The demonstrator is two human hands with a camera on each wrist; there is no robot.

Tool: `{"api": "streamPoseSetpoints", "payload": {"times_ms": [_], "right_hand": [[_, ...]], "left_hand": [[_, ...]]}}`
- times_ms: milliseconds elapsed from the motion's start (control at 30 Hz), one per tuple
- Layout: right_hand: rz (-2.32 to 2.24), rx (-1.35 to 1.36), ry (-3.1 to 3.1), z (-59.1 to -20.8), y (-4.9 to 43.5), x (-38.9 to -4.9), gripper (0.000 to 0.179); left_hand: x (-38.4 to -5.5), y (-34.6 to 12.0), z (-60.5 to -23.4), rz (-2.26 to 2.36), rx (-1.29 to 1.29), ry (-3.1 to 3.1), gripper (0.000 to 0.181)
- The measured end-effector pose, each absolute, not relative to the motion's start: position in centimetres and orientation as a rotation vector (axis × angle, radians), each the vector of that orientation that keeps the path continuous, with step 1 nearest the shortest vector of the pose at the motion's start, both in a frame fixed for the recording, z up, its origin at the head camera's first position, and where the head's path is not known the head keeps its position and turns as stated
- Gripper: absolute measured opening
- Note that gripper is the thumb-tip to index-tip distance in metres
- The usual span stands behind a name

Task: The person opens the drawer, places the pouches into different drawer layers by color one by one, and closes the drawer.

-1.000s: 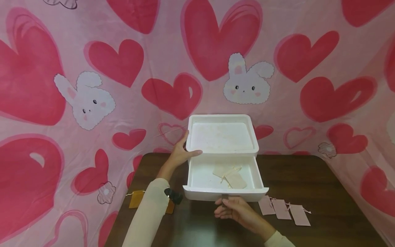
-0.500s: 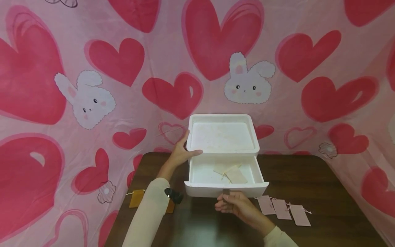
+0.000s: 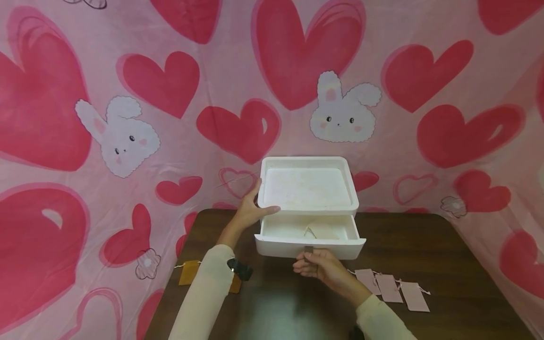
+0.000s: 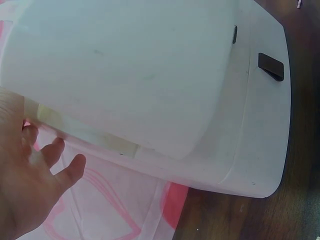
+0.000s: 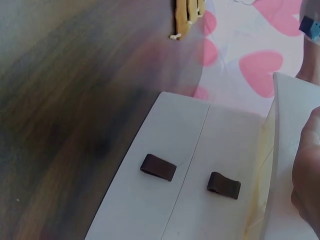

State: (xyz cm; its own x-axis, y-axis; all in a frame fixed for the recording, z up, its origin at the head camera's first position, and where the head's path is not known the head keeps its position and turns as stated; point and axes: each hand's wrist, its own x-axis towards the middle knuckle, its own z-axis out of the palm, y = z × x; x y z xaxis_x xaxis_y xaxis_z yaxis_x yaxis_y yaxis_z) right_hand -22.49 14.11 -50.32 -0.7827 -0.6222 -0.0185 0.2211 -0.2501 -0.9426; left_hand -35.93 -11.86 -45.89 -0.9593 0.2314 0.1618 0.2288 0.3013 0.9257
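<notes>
A white drawer unit [image 3: 308,206] stands at the back of the table, its top drawer [image 3: 278,248] partly pulled out. My right hand [image 3: 325,267] pinches the dark brown pull tab [image 3: 309,252] on that drawer's front. In the right wrist view, part of the right hand [image 5: 307,172] shows beside the drawer front [image 5: 289,160]. My left hand [image 3: 248,210] rests against the unit's left side, thumb lying over its upper front corner. Its fingers [image 4: 71,175] spread loosely along the side in the left wrist view. Inside the drawer, a beige drawstring pouch [image 3: 325,230] is mostly hidden by the front.
Several pink drawstring pouches [image 3: 388,288] lie on the dark wooden table [image 3: 450,264] to the right. Mustard-yellow pouches [image 3: 189,273] lie to the left, partly behind the left sleeve. Two lower drawers with brown tabs [image 5: 159,167] show below. A heart-print cloth [image 3: 238,56] hangs behind.
My right hand has pushed the top drawer inward, away from me, so less of its inside and the pouch shows. The left hand has stayed on the unit's side.
</notes>
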Motion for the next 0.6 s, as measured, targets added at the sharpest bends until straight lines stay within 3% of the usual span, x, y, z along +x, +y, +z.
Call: {"api": "streamPoseSetpoints", "payload": {"times_ms": [600], "right_hand": [[-2.099, -0.447, 1.477, -49.8, 14.5, -26.3, 0.037]], "left_hand": [[-35.9, -11.8, -45.8, 1.783, 0.413, 2.542, 0.118]]}}
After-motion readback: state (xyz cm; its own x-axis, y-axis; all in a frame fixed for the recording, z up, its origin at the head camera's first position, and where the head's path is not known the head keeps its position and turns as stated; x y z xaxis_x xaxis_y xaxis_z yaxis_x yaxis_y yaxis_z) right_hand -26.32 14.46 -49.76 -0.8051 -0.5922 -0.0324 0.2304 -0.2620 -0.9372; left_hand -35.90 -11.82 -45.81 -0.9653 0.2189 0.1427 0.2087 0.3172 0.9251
